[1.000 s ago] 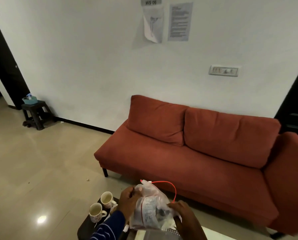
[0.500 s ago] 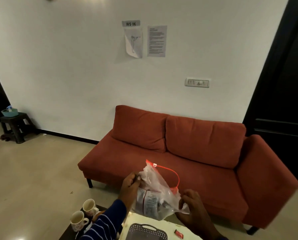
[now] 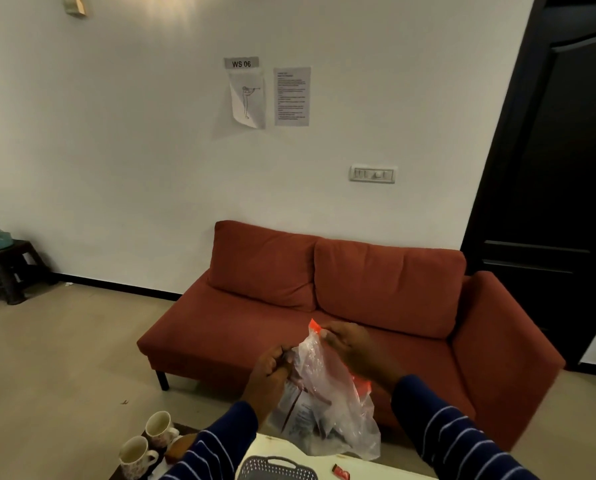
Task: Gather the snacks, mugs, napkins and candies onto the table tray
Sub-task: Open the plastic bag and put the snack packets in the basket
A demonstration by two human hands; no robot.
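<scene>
Hands hold a clear plastic bag in the air in front of a red sofa. The left hand is closed in a fist on the bag's left side, gripping the film partway down. The right hand pinches the top of the bag by its red strip, thumb and fingers closed on it. Both sleeves are dark blue with thin pale stripes. The bag hangs slack between the two hands, with printed packets visible inside; what they hold is too blurred to tell. Its bottom hangs just above a pale table at the lower edge of the view.

On that table, near its front edge, stands a grey perforated tray, only partly in view. To its right lies a small red candy, apart from the tray. To the left, on a dark low surface beside the table, stand two white patterned mugs, upright and close together, handles to the right.

On the white wall hang two paper sheets under a "WS 06" label. A dark stool stands at far left.
</scene>
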